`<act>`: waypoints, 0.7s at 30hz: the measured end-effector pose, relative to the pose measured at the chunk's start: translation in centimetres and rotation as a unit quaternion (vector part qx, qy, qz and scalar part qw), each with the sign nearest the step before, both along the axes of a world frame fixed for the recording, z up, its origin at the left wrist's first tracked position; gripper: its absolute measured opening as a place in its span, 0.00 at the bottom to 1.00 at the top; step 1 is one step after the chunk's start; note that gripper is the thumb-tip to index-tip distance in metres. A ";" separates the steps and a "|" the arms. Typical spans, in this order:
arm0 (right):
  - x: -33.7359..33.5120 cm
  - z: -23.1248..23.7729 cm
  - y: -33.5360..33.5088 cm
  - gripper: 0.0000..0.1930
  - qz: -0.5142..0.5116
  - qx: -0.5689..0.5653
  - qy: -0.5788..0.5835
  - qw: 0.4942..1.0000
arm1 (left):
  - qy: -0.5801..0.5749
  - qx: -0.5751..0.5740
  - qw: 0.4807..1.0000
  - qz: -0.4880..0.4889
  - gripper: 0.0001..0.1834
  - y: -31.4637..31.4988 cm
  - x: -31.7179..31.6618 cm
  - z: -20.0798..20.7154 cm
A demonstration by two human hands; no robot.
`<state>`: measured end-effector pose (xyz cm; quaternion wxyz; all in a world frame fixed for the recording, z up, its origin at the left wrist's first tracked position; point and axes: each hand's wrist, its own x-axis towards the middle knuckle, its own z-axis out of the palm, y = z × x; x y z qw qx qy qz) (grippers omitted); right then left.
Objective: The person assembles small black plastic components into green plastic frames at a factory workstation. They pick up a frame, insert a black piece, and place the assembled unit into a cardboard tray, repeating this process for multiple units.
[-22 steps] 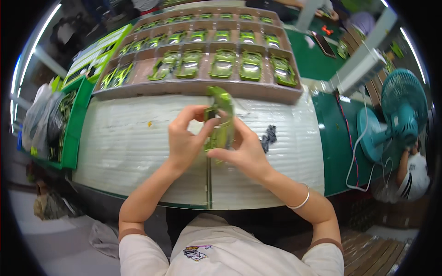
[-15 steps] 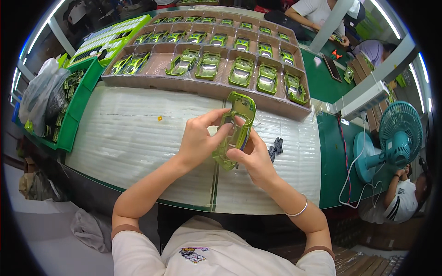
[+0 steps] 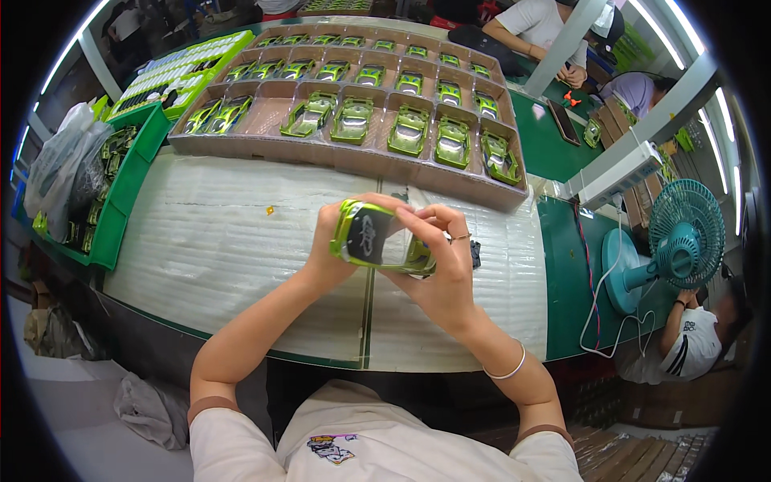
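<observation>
One green toy-car shell (image 3: 368, 238) is gripped on its left by the left hand (image 3: 325, 251) and on its right by the right hand (image 3: 446, 281), above the bench (image 3: 209, 249); beyond, similar shells (image 3: 408, 130) are held in a compartmented cardboard tray (image 3: 361, 163).

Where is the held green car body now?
The car body is near the head view's centre, between the left hand and right hand, in front of the brown box.

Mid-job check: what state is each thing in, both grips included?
Green car shell: held, tilted
Left grip: holding the shell
Right grip: holding the shell
Cardboard tray: open, partly filled
Green bin: open, loaded
Plastic bag: crumpled
Fan: upright, spin unclear
Phone: lying flat, dark
</observation>
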<state>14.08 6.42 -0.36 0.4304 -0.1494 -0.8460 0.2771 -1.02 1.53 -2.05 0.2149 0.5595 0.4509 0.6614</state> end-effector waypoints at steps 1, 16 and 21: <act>0.1 0.0 0.0 0.39 0.008 -0.005 0.009 1.000 | 0.029 0.011 1.000 -0.002 0.15 -0.1 -0.6 -0.2; 0.2 0.2 -1.1 0.39 -0.038 0.054 0.001 0.998 | 0.117 0.137 0.980 0.084 0.09 0.2 -0.3 -0.3; 0.6 0.0 -1.4 0.34 -0.017 -0.020 -0.006 1.000 | -0.015 0.061 0.997 0.053 0.08 -0.3 0.6 -0.2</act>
